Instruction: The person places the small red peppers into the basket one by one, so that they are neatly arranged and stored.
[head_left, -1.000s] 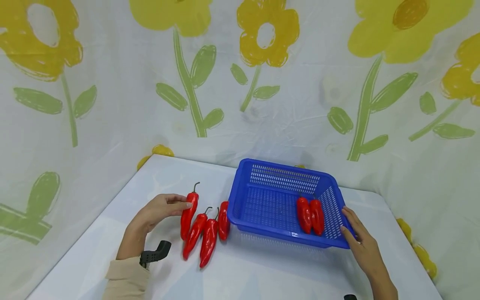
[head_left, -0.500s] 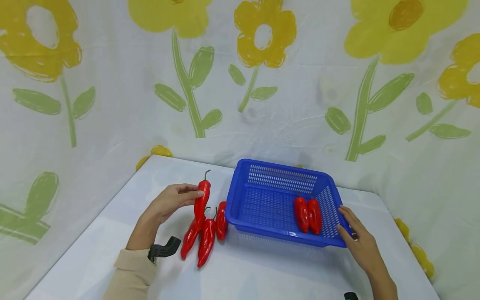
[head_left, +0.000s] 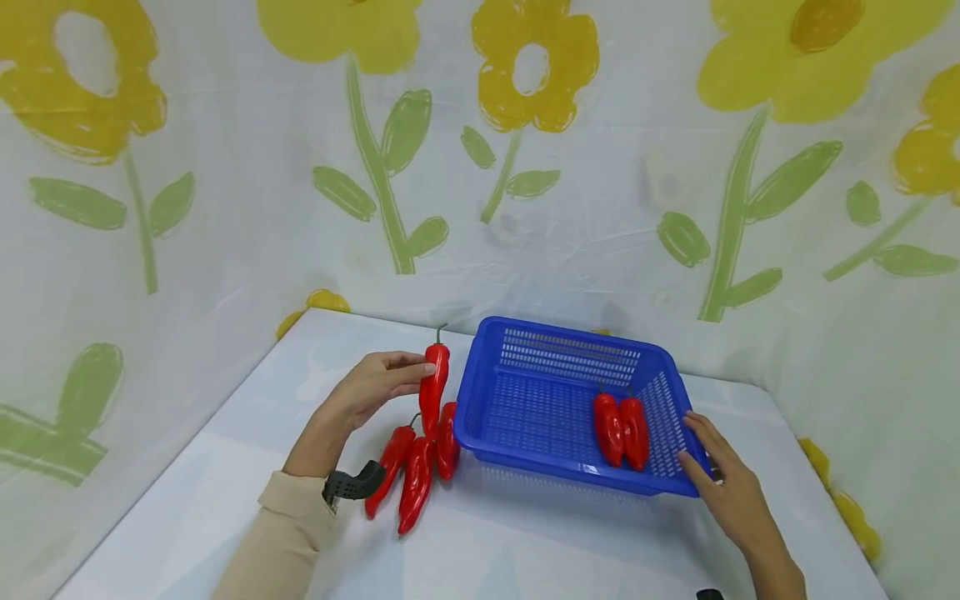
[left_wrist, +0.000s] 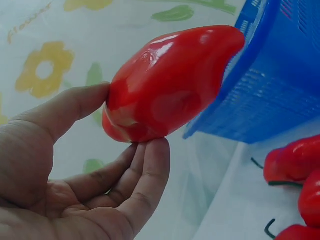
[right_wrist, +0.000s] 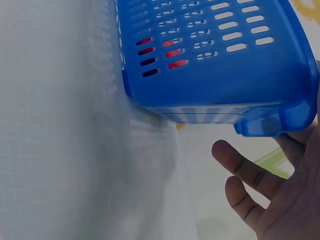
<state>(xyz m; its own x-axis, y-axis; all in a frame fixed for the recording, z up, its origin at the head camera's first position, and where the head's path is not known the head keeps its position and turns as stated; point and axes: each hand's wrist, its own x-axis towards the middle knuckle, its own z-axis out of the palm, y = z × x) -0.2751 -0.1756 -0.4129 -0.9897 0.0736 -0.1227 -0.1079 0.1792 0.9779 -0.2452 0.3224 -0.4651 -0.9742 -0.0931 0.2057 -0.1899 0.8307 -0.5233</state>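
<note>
My left hand (head_left: 371,387) pinches a glossy red chili pepper (head_left: 433,383) near its top, thumb on one side and fingers on the other. The pepper hangs stem up, just left of a blue plastic basket (head_left: 525,457); in the left wrist view its rounded red body (left_wrist: 165,85) overlaps the basket's rim. Two red peppers (head_left: 608,429) lie side by side at the basket's right end. At that end my right hand (head_left: 735,492) holds the rim between thumb and index finger. The right wrist view has its other fingers (right_wrist: 245,170) hanging loose below the rim.
Three more red peppers (head_left: 417,483) lie on the white table (head_left: 585,550) under and beside the left hand, close to the basket's left side. A cloth with printed flowers (head_left: 570,250) hangs behind the table.
The left hand has lifted its pepper from the left of the group and carried it right and up, over the other peppers toward the basket. The right hand stays at the rim.
</note>
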